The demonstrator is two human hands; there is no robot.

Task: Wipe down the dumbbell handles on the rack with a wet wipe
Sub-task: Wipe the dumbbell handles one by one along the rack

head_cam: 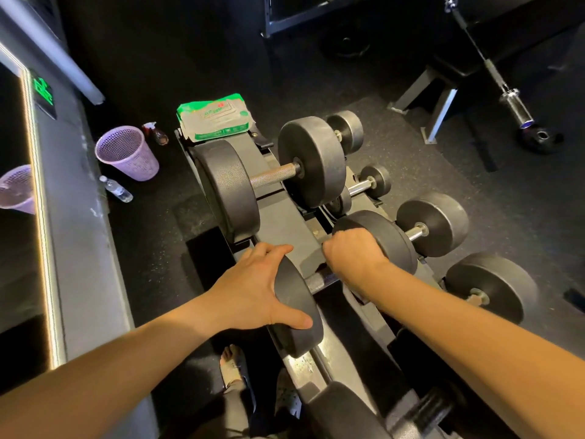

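A black dumbbell rack (285, 223) runs away from me, with several dumbbells on it. My left hand (250, 289) grips the left head (297, 331) of the nearest dumbbell, thumb under its rim and fingers over the top. My right hand (351, 251) is a fist curled round that dumbbell's knurled handle (316, 280), close to the right head. No wipe shows in the fist; I cannot tell whether one is inside. A green and white pack of wet wipes (215, 122) lies on the far end of the rack. A larger dumbbell (275, 175) sits beyond my hands.
A purple mesh basket (126, 153), a spray bottle (155, 133) and a water bottle (115, 188) stand on the dark floor at the left, beside a grey ledge. Smaller dumbbells (433, 223) fill the rack's right side. A barbell (506, 93) and a bench frame (437, 99) are at the back right.
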